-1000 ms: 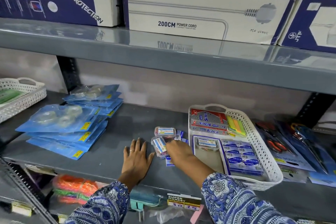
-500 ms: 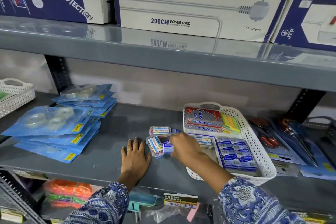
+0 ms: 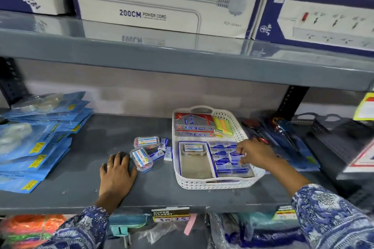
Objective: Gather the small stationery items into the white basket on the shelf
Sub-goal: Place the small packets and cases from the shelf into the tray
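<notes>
Pinching a small blue eraser packet [image 3: 235, 156] inside the white perforated plastic basket [image 3: 238, 127], right hand [image 3: 256, 152]; left hand [image 3: 117, 174] flat, empty, on grey shelf [image 3: 81, 188].

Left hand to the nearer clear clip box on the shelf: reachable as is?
Probably yes. The left hand lies flat on the shelf right beside the nearer clear box, fingertips almost touching it, nothing between. The right hand is away over the white basket.

head cam | looks forward-down, close in, at grey shelf [image 3: 85, 192] | white basket [image 3: 219, 185] near centre
</notes>
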A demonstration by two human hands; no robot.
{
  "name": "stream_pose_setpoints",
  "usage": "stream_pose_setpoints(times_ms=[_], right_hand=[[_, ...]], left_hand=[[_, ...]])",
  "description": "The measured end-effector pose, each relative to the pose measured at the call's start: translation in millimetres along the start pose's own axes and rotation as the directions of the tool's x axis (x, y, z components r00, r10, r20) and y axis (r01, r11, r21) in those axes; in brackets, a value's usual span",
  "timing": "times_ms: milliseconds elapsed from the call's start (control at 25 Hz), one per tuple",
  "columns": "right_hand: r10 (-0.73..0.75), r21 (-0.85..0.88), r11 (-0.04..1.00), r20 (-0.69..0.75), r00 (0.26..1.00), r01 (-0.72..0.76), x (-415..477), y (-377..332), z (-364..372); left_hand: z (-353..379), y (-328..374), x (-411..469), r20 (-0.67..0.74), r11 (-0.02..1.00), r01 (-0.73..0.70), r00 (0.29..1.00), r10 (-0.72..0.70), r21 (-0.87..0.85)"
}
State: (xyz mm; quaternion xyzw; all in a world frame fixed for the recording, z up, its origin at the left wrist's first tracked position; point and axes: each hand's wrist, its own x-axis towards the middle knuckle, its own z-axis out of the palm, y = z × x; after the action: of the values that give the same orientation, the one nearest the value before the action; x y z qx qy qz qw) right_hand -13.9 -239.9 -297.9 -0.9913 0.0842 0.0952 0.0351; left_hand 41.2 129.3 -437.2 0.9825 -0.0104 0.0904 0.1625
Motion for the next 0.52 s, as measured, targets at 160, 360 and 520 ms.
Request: stream_pose_setpoints(times_ms=[160,360,520], right_hand=[[-0.054,0.059,0.997,0.099,0.994,0.048,-1,2,27],[-0.115,0.087,0.99,0.066,0.991,0.109,3,-11,42],[-0.147,0.133,0.981,0.056,0.987,0.139,2,-17,41]], left_hand=[[0,0,-1,-0.019,1.0,0.005,1.0,-0.005,-0.009],[-2,1,0,-0.019,1.0,0.006,1.0,-0.006,-0.007],[-1,1,1,-0.013,1.0,0.008,1.0,-0.008,-0.015]])
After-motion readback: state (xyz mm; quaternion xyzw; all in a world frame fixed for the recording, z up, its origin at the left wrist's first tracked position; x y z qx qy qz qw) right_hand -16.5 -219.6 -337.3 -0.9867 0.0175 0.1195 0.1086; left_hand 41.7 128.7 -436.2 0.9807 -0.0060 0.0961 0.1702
